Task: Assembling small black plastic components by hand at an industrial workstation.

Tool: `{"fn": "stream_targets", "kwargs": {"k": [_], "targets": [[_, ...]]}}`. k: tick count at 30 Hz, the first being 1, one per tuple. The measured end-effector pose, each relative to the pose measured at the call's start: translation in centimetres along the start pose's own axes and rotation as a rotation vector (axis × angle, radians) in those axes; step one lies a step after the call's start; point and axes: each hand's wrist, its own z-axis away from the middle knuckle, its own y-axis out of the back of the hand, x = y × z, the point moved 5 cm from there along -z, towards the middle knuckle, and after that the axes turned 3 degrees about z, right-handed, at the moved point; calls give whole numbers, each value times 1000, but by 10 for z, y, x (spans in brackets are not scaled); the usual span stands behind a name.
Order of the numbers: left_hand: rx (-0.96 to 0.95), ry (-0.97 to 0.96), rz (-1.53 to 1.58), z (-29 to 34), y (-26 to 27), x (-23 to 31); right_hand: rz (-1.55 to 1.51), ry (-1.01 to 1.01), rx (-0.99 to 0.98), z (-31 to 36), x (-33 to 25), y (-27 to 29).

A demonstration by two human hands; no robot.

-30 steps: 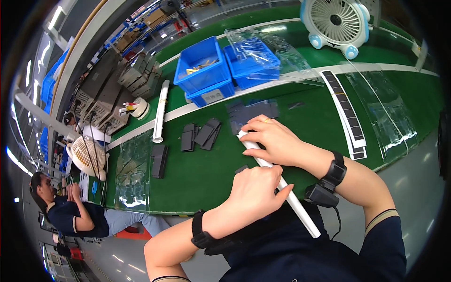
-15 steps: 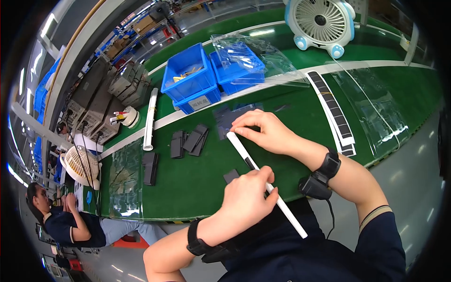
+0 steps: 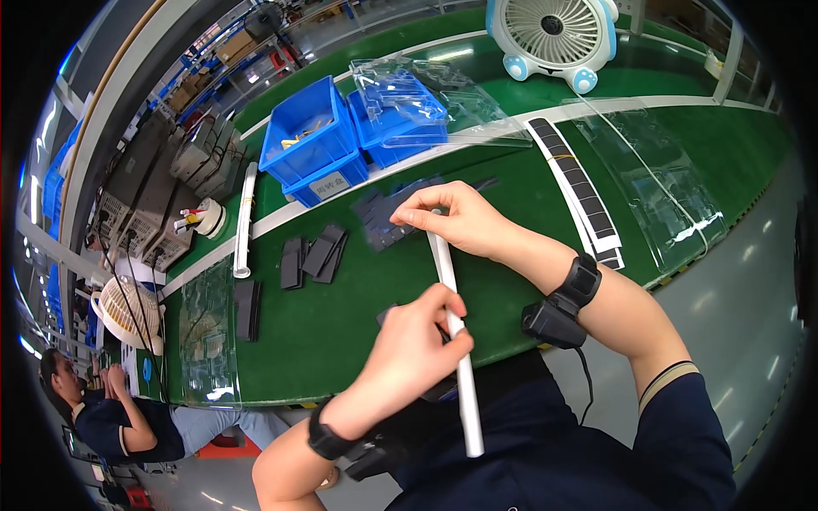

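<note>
A long white rolled strip (image 3: 469,400) slants from under my right hand down toward my lap. My left hand (image 3: 409,336) is closed around its middle, thumb and fingers pinching it. Across the strip's far end reaches my right hand (image 3: 456,221). Its thumb and forefinger are pressed together left of the strip, and whatever they hold is too small to make out. Just beyond those fingertips lie thin dark sheets (image 3: 375,223). A dark piece (image 3: 386,314) is partly hidden behind my left hand. Stacks of dark rectangular pads (image 3: 325,254) lie on the green table to the left.
Two blue bins (image 3: 308,140) stand at the back, with clear plastic trays (image 3: 409,94) over one. A white-and-blue fan (image 3: 552,30) is behind. Strips of dark pads (image 3: 573,183) lie right; another white roll (image 3: 245,221) lies left. A co-worker (image 3: 111,417) sits far left.
The white strip has swung more upright, its near end shifting left. My right fingertips have moved from its far end to its left side. The whole view has shifted slightly.
</note>
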Motion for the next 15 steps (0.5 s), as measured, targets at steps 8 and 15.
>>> {"fn": "stream_targets", "kwargs": {"k": [8,15], "targets": [[-178,174,612,28,70,-31,308,277,-338,20,-43,-8],[351,-378,-642,42,95,18,380,163,-246,18,-44,-6]]}}
